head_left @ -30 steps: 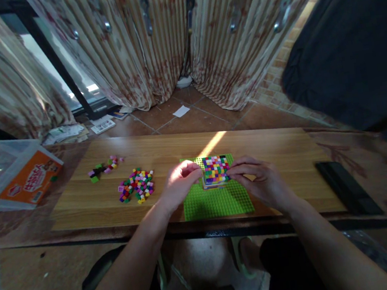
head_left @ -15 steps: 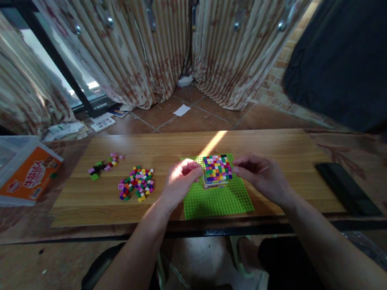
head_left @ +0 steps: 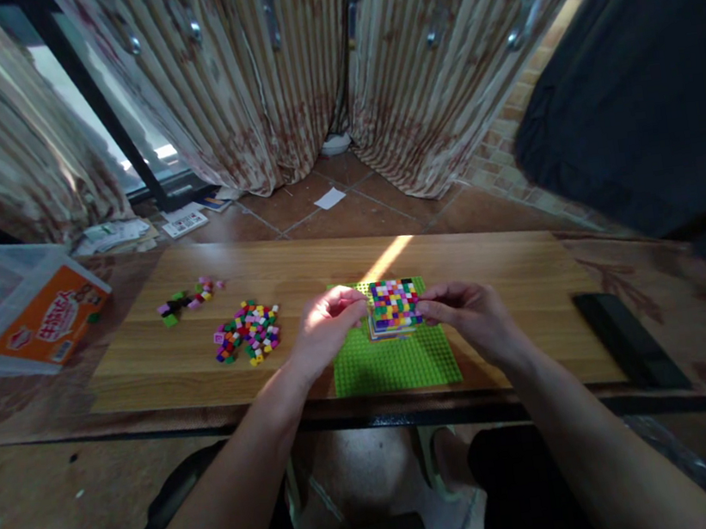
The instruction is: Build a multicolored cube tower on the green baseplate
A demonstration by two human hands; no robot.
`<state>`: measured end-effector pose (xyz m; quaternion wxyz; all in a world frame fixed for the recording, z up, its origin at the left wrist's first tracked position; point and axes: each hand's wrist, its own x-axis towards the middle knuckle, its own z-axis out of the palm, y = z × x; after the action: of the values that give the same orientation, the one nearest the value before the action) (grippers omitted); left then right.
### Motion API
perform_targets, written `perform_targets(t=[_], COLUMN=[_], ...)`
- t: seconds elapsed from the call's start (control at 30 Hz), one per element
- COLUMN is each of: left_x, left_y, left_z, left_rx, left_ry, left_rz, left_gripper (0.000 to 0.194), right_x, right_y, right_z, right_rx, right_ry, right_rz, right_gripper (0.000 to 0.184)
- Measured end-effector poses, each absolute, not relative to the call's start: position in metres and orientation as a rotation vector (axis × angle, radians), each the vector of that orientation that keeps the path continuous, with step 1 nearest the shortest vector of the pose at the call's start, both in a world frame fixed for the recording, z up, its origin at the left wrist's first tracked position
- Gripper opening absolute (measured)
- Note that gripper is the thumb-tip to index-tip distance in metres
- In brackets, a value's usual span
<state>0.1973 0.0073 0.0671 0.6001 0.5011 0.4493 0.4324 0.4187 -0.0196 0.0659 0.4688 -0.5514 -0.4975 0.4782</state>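
Note:
A low block of small multicoloured toy bricks stands on the far half of a green studded baseplate. At the block's left edge is my left hand, thumb and forefinger pinched together; whatever lies between them is hidden. My right hand is also closed in a pinch, its fingertips touching the block's upper right edge. Anything in that pinch is too small to make out. The block's top is a patchwork of studs, with paler layers showing at its front side.
Left of the baseplate lies a pile of loose bricks, with a smaller cluster behind it. A clear plastic box with an orange label stands at the far left. A dark flat object rests at the right end of the wooden board.
My right hand has moved left, bringing its fingertips against the block's right edge. My left hand stays by the left edge. The whole view has shifted slightly.

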Motion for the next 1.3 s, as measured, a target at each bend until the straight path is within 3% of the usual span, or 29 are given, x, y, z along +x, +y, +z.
perform_targets(t=[0.73, 0.97, 1.3], left_x=[0.2, 0.206, 0.225], left_y=[0.004, -0.001, -0.006], left_z=[0.068, 0.073, 0.076], left_rx=[1.399, 1.634, 2.169], left_ry=[1.009, 1.043, 0.974], left_rz=[1.19, 1.117, 1.137], left_gripper=[0.023, 0.014, 0.01], right_x=[0.414, 0.414, 0.421], right_y=[-0.014, -0.015, -0.003], right_z=[0.068, 0.065, 0.067], right_rx=[-1.352, -1.277, -1.33], right_ry=[-1.208, -1.082, -1.016], right_rz=[1.287, 1.331, 1.127], right_gripper=[0.031, 0.036, 0.038])
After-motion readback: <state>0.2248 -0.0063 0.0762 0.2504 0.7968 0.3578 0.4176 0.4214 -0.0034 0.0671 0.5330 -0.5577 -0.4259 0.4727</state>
